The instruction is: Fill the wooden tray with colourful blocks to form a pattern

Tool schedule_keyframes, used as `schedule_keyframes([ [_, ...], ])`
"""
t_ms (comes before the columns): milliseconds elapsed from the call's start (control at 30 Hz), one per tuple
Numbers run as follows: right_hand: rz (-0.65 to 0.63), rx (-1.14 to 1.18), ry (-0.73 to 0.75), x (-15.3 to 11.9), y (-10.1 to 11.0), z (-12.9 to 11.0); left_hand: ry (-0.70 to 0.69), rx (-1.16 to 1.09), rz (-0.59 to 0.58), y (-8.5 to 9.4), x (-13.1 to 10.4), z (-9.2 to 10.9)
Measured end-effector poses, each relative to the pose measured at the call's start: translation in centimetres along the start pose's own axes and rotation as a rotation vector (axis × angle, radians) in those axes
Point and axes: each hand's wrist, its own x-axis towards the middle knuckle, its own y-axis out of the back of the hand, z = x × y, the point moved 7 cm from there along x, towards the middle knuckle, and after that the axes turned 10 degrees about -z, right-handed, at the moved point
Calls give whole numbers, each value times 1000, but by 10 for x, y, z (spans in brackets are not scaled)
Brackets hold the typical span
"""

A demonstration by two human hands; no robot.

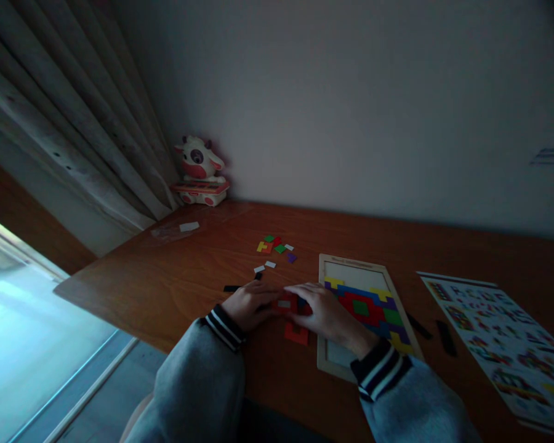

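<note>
My left hand and my right hand face each other over the table, left of a wooden puzzle board. Between them lie flat red puzzle pieces with a small white piece in the middle. The thumb and fingers of each hand press in around the edges of these red pieces. Just below the right thumb is an orange-red notched piece, lying flat. A bit of blue shows beside the right fingers, partly covered. The right wrist passes over the puzzle board, which holds coloured pieces.
Loose coloured pieces, white pieces and a black strip lie beyond the hands. A printed pattern sheet and black pieces are at the right. A cow toy stands in the far left corner by the curtain.
</note>
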Motion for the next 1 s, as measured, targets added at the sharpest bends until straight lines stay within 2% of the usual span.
schedule_keyframes([
  [233, -9, 28, 22, -2, -2, -4, -5, -47, -13, 7, 0, 7],
  [333, -11, 34, 15, -3, 1, -5, 44, -35, -29, 5, -2, 2],
  [467, 14, 40, -6, -15, 16, -8, 76, 0, 0, -1, -5, -7],
  [567, 36, 13, -51, -39, 32, -5, 69, 7, 20, -4, -4, -10],
  [667, 61, -56, -96, -73, 42, 1, 59, -11, -7, -5, -2, -9],
  [833, 91, -175, -161, -123, 43, 11, 114, -1, -18, 3, -2, -5],
  [933, 128, -221, -196, -142, 44, 13, 139, -21, 51, 7, 4, 8],
  [1000, 150, -216, -208, -149, 45, 13, 103, -67, 88, 5, 14, 27],
])
